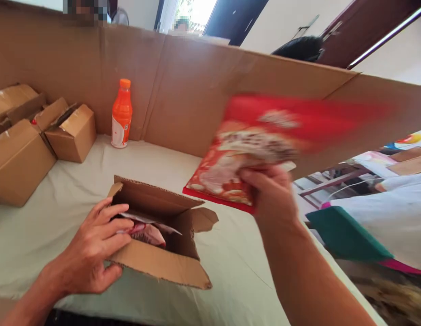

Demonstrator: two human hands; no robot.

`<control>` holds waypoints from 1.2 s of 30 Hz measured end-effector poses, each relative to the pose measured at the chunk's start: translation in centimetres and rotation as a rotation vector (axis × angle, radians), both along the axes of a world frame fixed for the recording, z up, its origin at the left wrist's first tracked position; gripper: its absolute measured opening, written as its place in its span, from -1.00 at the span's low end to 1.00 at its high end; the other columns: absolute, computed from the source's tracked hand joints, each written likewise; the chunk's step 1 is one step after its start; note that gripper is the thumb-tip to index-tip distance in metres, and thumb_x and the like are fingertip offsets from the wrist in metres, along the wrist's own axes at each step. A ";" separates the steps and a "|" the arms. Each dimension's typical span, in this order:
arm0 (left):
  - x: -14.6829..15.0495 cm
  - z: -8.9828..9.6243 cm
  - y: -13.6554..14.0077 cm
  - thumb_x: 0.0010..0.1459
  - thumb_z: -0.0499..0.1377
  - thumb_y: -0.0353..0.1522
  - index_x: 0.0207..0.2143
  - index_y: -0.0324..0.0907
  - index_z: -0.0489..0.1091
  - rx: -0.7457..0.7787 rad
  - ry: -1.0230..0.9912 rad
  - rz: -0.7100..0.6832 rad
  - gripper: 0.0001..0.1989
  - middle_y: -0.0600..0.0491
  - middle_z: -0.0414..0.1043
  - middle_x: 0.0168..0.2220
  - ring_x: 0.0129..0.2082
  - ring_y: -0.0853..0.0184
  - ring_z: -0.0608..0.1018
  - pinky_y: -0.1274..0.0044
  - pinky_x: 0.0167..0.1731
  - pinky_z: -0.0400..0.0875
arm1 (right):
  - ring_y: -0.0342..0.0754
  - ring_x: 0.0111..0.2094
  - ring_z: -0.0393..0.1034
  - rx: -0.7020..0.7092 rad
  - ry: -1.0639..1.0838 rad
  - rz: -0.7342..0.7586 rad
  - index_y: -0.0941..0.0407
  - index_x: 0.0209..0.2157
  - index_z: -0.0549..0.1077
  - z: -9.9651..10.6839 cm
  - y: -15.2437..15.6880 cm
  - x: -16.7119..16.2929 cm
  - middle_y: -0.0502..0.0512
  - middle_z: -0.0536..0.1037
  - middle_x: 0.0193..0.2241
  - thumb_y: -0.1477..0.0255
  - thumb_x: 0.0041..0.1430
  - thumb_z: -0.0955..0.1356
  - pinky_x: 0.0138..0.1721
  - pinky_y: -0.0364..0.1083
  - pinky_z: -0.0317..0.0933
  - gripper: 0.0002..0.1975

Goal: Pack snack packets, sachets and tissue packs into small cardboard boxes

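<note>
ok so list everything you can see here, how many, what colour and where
snack packet: 1, mostly red, raised in the right hand
open box: 1, brown, front centre on the cloth
packaging inside it: count unclear, red and pale, partly hidden
bottle: 1, orange and white, upright near the panel
other boxes: at least 3, brown, picture's left
cardboard panel: 1, brown, behind everything on the cloth
cloth: 1, pale green, under the boxes
teal item: 1, teal, picture's right
black item: 1, black, beyond the panel
left hand: 1, bare, at the open box's left end
right hand: 1, bare, gripping the packet
</note>
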State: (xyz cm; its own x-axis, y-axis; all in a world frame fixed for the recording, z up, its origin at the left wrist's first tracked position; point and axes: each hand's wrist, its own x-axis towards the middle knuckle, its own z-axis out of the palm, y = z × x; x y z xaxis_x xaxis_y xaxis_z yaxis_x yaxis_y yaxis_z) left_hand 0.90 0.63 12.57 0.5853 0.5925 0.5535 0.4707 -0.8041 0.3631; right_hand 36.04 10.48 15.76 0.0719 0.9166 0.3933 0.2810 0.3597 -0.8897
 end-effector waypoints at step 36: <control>-2.1 -2.5 -1.9 0.25 0.20 -0.41 0.43 -0.08 -0.08 0.000 -0.138 0.223 -0.22 -0.19 -0.09 0.46 0.43 0.01 0.13 0.11 0.30 0.25 | 0.06 -0.03 0.55 0.394 -0.696 -0.197 0.04 -0.04 0.56 -0.8 -9.9 -3.0 0.17 0.64 -0.05 0.47 0.34 0.33 0.01 0.09 0.43 -0.77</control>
